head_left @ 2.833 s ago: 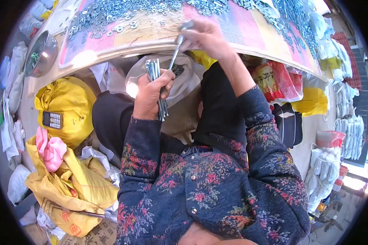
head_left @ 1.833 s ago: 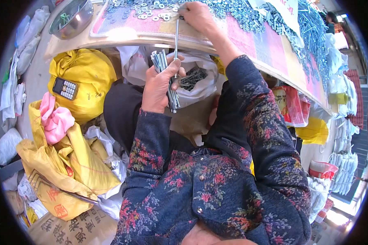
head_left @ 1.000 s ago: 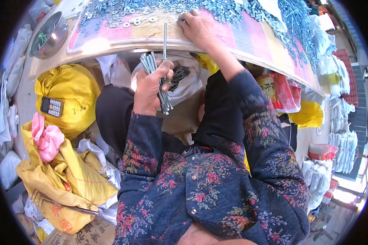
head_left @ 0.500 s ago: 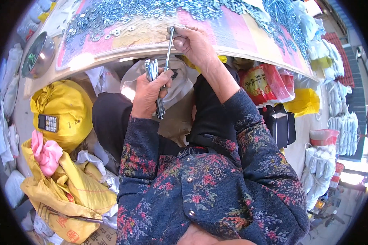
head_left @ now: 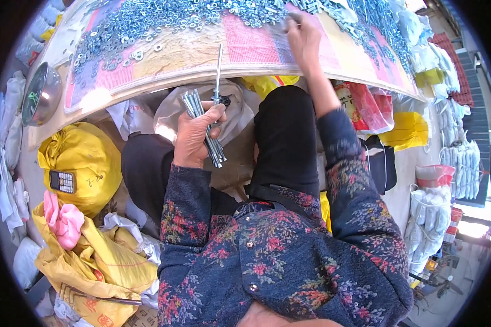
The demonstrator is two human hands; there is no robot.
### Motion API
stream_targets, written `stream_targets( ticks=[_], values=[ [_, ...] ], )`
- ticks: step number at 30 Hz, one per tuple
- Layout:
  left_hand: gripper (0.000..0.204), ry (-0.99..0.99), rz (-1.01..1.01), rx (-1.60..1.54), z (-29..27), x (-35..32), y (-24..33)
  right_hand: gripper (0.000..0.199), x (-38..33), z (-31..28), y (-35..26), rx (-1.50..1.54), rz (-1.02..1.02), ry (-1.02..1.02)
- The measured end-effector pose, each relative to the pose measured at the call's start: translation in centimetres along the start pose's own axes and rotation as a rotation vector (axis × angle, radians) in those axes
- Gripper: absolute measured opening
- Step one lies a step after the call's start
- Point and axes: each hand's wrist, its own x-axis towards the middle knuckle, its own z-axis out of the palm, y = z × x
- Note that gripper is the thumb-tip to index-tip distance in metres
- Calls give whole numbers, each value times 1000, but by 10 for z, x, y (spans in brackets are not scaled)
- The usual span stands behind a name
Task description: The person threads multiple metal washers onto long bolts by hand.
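Left hand [head_left: 193,136] at frame centre has its grip closed around a bundle of long bolts [head_left: 204,125], one sticking up. Right hand [head_left: 303,35], top of frame, pinches into the washers [head_left: 163,16] on the tabletop [head_left: 202,54]; can't tell what it's got. I'd keep that bundle tight and level.

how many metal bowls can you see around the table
1: a shiny round steel bowl sits at the table's left end, beside the scattered silver washers. Others may lie hidden beyond the picture's rim.
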Motion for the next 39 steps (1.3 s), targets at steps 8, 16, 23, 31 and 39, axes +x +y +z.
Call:
stream_targets(
  ticks=[8, 16, 23, 31, 39],
  values=[
    [14, 33, 14, 14, 8, 7, -5, 20, 51, 12, 57, -502, -70, -90],
    [15, -14, 16, 0, 5, 6, -5, 26, -18, 2, -27, 471, 178, -409],
    [17, -72, 23, 5, -5, -6, 2, 24, -29, 2, -69, 674, 137, -715],
    [15, 38, 80, -63, -24, -15, 19, 31, -56, 30, -121, 668, 32, -943],
    [14, 225, 313, 64, -34, -24, 25, 63, -111, 58, -167, 1405, 708, -821]
  ],
)
